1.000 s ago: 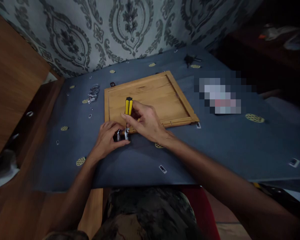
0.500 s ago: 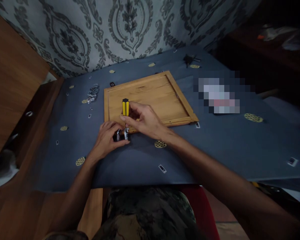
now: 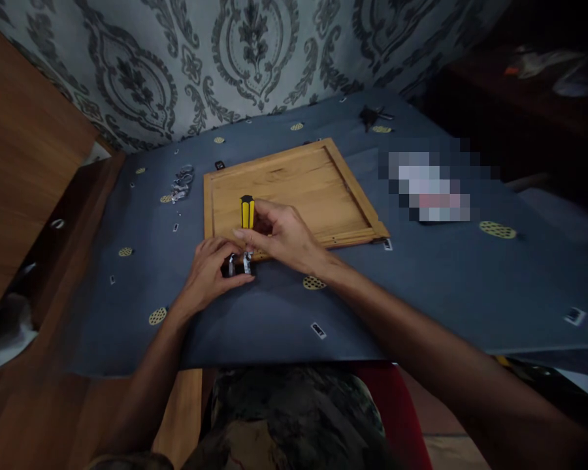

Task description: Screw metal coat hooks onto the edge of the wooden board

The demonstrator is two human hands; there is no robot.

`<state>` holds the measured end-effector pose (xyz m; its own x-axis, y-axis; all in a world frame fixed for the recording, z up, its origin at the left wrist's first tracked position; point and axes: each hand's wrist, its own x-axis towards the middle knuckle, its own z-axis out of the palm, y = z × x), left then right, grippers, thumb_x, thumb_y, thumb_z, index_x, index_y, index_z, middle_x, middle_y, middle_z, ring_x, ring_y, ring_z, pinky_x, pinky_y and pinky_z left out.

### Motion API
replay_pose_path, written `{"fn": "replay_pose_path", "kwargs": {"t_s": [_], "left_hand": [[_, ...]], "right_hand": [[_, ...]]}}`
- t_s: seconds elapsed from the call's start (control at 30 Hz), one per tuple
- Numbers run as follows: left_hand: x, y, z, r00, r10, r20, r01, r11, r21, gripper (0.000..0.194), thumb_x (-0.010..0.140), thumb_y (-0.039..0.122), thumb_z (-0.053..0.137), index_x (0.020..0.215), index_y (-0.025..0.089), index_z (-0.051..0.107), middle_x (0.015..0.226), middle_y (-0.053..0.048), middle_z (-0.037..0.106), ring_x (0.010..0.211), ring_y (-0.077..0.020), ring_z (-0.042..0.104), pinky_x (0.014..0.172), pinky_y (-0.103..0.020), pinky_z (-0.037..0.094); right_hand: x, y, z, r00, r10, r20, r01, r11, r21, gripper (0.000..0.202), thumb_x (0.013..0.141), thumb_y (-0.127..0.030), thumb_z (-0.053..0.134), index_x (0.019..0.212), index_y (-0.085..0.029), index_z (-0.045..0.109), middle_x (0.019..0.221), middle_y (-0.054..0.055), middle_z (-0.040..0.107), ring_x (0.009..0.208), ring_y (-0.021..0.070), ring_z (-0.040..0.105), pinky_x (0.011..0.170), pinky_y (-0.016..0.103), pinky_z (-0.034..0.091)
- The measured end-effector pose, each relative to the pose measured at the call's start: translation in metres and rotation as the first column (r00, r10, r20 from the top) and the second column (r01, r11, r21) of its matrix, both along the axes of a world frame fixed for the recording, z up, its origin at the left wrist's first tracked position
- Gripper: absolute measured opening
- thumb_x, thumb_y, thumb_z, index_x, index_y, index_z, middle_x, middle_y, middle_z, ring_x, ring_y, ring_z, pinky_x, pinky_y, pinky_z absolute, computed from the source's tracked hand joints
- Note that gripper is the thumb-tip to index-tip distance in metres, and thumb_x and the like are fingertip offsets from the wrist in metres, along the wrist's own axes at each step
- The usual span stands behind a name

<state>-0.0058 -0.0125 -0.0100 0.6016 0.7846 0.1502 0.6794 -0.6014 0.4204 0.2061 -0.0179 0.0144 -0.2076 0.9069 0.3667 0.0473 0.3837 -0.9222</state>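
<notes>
My right hand (image 3: pixel 287 238) is closed around a screwdriver (image 3: pixel 247 213) with a yellow and black handle, held upright. Its tip points down at a shiny metal hinge (image 3: pixel 247 262) on the near edge of a framed wooden cabinet door (image 3: pixel 284 176). From the left, my left hand (image 3: pixel 213 267) grips the hinge, fingers on the far side and thumb on the near side. My right fingers partly hide the screwdriver's shaft, and the exact contact of its tip is too small to make out.
A dark blue patterned cloth (image 3: pixel 264 320) covers the table. More metal hinges (image 3: pixel 182 183) lie left of the door. A small black object (image 3: pixel 219 165) sits behind it, and a dark object (image 3: pixel 372 117) lies farther back. A blurred-out item (image 3: pixel 428 186) is at the right.
The screwdriver handle has turned a little in my right hand and sits very slightly lower. My left hand, the hinge and the door stay in place.
</notes>
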Motion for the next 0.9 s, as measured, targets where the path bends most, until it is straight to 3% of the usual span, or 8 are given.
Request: {"fn": "replay_pose_path", "kwargs": {"t_s": [0.2, 0.43, 0.63, 0.77, 0.9], "left_hand": [[0.0, 0.0, -0.001, 1.0, -0.006, -0.004, 0.006, 1.0, 0.016, 0.037, 0.084, 0.053, 0.082, 0.105, 0.026, 0.067, 0.111, -0.004, 0.071, 0.113, -0.0303, 0.062, 0.102, -0.047, 0.047], [0.0, 0.001, 0.002, 1.0, -0.007, -0.011, 0.007, 1.0, -0.012, 0.037, 0.084, 0.052, 0.083, 0.105, 0.026, 0.067, 0.112, -0.005, 0.07, 0.113, -0.0309, 0.062, 0.103, -0.048, 0.046], [-0.001, 0.001, 0.001, 1.0, -0.01, -0.004, 0.01, 1.0, -0.009, 0.04, 0.084, 0.057, 0.081, 0.106, 0.026, 0.068, 0.11, -0.004, 0.072, 0.109, -0.0295, 0.063, 0.102, -0.047, 0.046], [-0.001, 0.0, 0.001, 1.0, -0.008, -0.004, 0.008, 1.0, -0.008, 0.04, 0.085, 0.057, 0.081, 0.106, 0.026, 0.068, 0.111, -0.005, 0.072, 0.11, -0.0291, 0.064, 0.102, -0.046, 0.046], [0.0, 0.0, 0.002, 1.0, -0.011, 0.003, 0.011, 1.0, -0.006, 0.039, 0.084, 0.055, 0.082, 0.106, 0.025, 0.068, 0.112, -0.004, 0.073, 0.112, -0.029, 0.064, 0.103, -0.046, 0.045]], "right_hand": [[0.003, 0.003, -0.003, 0.995, 0.099, -0.017, -0.099, 0.995, 0.019, 0.03, 0.093, -0.046, 0.065, 0.081, -0.021, 0.054, 0.071, -0.004, 0.053, 0.065, 0.0115, 0.051, 0.06, 0.027, 0.038], [-0.001, -0.004, 0.002, 0.999, -0.029, 0.045, 0.025, 0.997, 0.079, 0.043, 0.091, -0.058, 0.069, 0.075, -0.021, 0.052, 0.069, -0.005, 0.051, 0.064, 0.0111, 0.046, 0.06, 0.028, 0.036], [-0.001, -0.006, 0.006, 0.964, -0.238, -0.118, 0.249, 0.965, 0.087, 0.044, 0.093, -0.063, 0.066, 0.08, -0.023, 0.052, 0.072, -0.003, 0.053, 0.064, 0.0127, 0.052, 0.059, 0.029, 0.044], [0.002, -0.001, 0.003, 0.971, -0.22, -0.098, 0.227, 0.971, 0.07, 0.045, 0.091, -0.064, 0.067, 0.081, -0.024, 0.052, 0.071, -0.004, 0.051, 0.062, 0.0121, 0.052, 0.056, 0.028, 0.042], [0.001, -0.002, -0.001, 0.982, -0.189, 0.024, 0.186, 0.98, 0.076, 0.038, 0.094, -0.054, 0.065, 0.078, -0.023, 0.05, 0.069, -0.004, 0.049, 0.062, 0.0122, 0.048, 0.057, 0.028, 0.037]]}}
